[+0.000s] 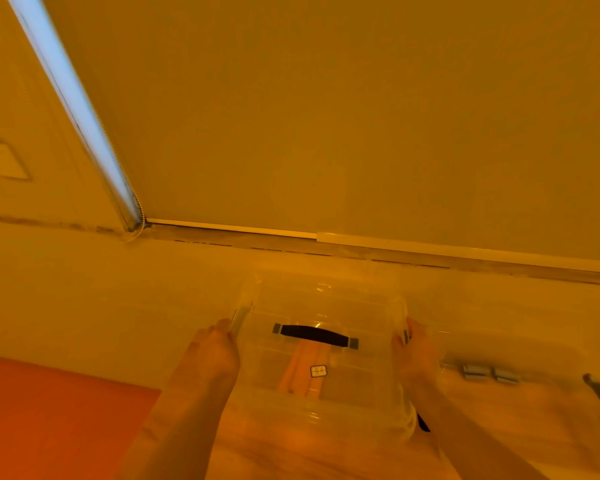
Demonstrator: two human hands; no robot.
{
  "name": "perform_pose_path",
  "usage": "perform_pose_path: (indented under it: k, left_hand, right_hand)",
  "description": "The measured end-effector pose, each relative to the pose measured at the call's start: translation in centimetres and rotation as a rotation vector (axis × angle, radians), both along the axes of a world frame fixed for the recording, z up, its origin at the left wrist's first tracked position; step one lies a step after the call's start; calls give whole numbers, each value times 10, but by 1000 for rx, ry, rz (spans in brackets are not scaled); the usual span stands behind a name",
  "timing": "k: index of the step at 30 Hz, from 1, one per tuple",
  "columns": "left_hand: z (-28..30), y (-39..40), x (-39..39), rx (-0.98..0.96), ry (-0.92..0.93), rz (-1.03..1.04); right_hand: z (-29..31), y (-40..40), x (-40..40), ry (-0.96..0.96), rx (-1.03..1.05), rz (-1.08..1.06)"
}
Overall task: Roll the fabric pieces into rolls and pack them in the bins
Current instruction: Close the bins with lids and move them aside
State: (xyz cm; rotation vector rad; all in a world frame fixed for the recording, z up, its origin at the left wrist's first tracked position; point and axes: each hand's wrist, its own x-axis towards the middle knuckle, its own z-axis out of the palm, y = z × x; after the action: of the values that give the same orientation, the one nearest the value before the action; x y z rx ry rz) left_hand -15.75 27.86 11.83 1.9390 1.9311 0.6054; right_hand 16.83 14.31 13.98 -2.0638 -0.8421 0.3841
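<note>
Both hands on the bin, one per short side. Left hand [212,348] grip: fingers curled over the left rim at the latch, clamping it. Right hand [417,351] grip: same on the right rim, fingers wrapped round the edge by the grey latch. Clear plastic bin [357,386] sits between the two hands, lid [326,303] on; rigid, ribbed, rectangular with rounded corners, glossy highlights. Black carry handle [315,336] with grey end clips runs across the lid, midway between the grips. Orange fabric rolls [303,372] visible through the lid, inside the bin, lying lengthwise under the handle; small white sticker [318,371] over them. Orange-red flat sheet [49,417] on the counter [84,289] to the left, apart from the bin. Two small grey clips [490,373] just right of the right hand. Further back: pale counter surface, then window sill track [395,249] and roller blind [326,116]. Frame is motion-blurred.
</note>
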Motion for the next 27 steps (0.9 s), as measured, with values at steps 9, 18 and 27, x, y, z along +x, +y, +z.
perform_pose_path:
  k: [9,18,27]
  left_hand:
    - [-21,8,-10,11,62,-30]
    - [-31,16,-17,-3,67,-53]
    - [-33,19,-14,41,89,-55]
  right_hand:
    - [4,9,0,-65,-91,41]
    - [5,22,5,-105,-175,85]
    - [7,26,5,-116,-208,79]
